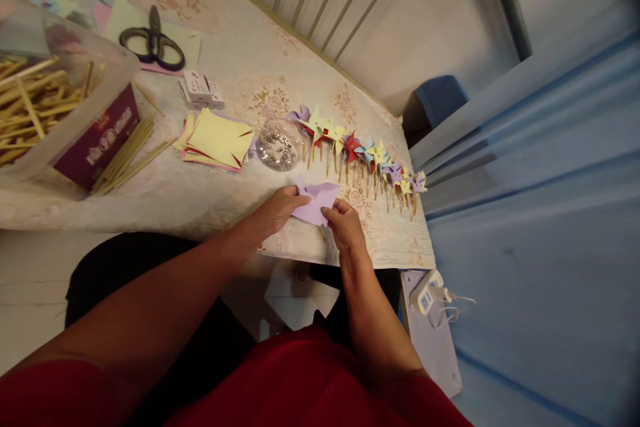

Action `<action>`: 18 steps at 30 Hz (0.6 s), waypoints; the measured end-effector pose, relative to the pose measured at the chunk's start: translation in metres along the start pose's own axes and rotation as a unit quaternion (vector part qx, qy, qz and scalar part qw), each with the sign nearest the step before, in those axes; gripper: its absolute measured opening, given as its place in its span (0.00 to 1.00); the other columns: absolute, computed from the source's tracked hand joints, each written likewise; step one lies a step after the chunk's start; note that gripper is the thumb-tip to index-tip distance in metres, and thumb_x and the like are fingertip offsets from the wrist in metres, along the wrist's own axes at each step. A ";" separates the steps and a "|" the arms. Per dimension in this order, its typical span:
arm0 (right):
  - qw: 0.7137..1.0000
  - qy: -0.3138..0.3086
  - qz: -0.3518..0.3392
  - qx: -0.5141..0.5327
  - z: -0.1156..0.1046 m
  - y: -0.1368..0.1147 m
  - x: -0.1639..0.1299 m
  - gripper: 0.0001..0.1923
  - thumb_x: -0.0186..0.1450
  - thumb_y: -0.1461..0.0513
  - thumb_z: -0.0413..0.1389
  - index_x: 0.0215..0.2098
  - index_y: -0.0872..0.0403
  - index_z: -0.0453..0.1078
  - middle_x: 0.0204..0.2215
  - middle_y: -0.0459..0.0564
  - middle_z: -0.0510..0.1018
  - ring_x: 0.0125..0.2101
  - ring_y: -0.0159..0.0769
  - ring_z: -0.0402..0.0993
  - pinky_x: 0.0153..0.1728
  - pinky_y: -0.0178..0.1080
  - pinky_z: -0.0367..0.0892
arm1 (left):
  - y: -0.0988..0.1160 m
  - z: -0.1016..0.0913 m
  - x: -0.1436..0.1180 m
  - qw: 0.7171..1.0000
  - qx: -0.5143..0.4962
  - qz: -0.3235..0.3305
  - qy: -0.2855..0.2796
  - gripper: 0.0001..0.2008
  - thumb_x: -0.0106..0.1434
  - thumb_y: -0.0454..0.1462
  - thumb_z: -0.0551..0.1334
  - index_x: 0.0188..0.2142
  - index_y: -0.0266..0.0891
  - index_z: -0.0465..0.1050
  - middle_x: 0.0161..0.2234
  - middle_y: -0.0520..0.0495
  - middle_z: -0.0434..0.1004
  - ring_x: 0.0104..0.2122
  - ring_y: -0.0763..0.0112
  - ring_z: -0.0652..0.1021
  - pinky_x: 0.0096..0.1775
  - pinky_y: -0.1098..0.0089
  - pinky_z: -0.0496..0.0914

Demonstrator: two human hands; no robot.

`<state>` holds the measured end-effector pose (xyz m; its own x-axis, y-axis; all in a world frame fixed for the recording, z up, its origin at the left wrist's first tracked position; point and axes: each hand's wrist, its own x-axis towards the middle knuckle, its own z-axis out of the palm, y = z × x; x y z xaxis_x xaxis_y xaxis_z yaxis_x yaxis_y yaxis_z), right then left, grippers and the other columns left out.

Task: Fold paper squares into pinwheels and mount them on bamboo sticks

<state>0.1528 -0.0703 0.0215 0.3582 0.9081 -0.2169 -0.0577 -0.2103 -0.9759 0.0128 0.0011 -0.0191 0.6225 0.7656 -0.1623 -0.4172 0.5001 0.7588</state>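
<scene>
A purple paper piece (316, 205) with slits cut into it is stretched between my two hands, over the table's front edge. My left hand (283, 208) pinches its left side, and my right hand (345, 220) pinches its lower right corner. Part of the paper's upper edge curls up. Just beyond it stands a clear round container (278, 145) of small shiny metal pieces. To the left lies a stack of cut paper squares (220, 139), yellow on top. Finished paper pinwheels (351, 147) on sticks lie in a row to the right.
A plastic bin (117, 73) of wooden sticks (37, 107) stands at the left, with loose sticks (131, 160) beside it. Black-handled scissors (154, 43) and small boxes (201, 89) lie behind. A power strip (426, 291) sits past the table's right corner, near a blue curtain (530, 233).
</scene>
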 end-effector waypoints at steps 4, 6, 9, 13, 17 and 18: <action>0.991 0.064 -0.071 -0.092 -0.004 0.005 -0.004 0.17 0.48 0.63 0.64 0.37 0.53 0.72 0.25 0.40 0.77 0.25 0.29 0.70 0.30 0.33 0.67 | 0.005 0.003 -0.003 0.999 -0.020 -0.033 0.028 0.13 0.50 0.31 0.64 0.38 0.32 0.76 0.29 0.47 0.79 0.29 0.70 0.76 0.35 0.71 0.69; 0.986 0.078 -0.090 -0.119 -0.003 0.005 -0.006 0.18 0.49 0.63 0.63 0.39 0.52 0.71 0.23 0.38 0.74 0.24 0.28 0.69 0.30 0.33 0.67 | 0.006 0.004 -0.004 0.999 -0.022 -0.037 0.030 0.13 0.50 0.31 0.64 0.37 0.33 0.76 0.29 0.47 0.79 0.29 0.70 0.76 0.35 0.71 0.68; 0.976 0.102 -0.117 -0.155 -0.002 0.004 -0.009 0.20 0.51 0.63 0.63 0.42 0.52 0.69 0.23 0.37 0.72 0.24 0.29 0.68 0.31 0.34 0.67 | 0.008 0.005 -0.004 0.998 -0.027 -0.040 0.035 0.12 0.49 0.31 0.65 0.36 0.33 0.76 0.28 0.47 0.78 0.29 0.70 0.76 0.36 0.70 0.68; 0.959 0.120 -0.156 -0.206 -0.003 0.002 -0.014 0.24 0.53 0.63 0.63 0.48 0.52 0.69 0.24 0.38 0.71 0.26 0.30 0.68 0.34 0.35 0.66 | 0.008 0.006 -0.003 0.998 -0.036 -0.040 0.033 0.11 0.49 0.32 0.66 0.35 0.34 0.75 0.29 0.47 0.78 0.31 0.68 0.76 0.37 0.69 0.69; 0.937 0.085 -0.222 -0.256 -0.005 0.000 -0.020 0.17 0.56 0.63 0.61 0.45 0.50 0.75 0.26 0.41 0.70 0.27 0.31 0.65 0.35 0.36 0.64 | 0.006 0.004 -0.002 0.997 -0.055 -0.040 0.033 0.12 0.49 0.32 0.66 0.35 0.34 0.75 0.30 0.46 0.78 0.31 0.68 0.76 0.38 0.68 0.70; 0.931 0.064 -0.236 -0.272 -0.006 -0.001 -0.022 0.15 0.57 0.64 0.61 0.44 0.49 0.76 0.27 0.41 0.70 0.28 0.31 0.65 0.35 0.36 0.63 | 0.006 0.003 -0.002 0.997 -0.058 -0.039 0.033 0.12 0.49 0.32 0.66 0.35 0.34 0.75 0.30 0.46 0.78 0.30 0.68 0.76 0.37 0.69 0.70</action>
<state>0.1504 -0.0920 0.0273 0.3338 0.9025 0.2721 0.6015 0.0182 -0.7986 0.0115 0.0013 -0.0122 0.6127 0.7457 -0.2619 -0.4461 0.5998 0.6642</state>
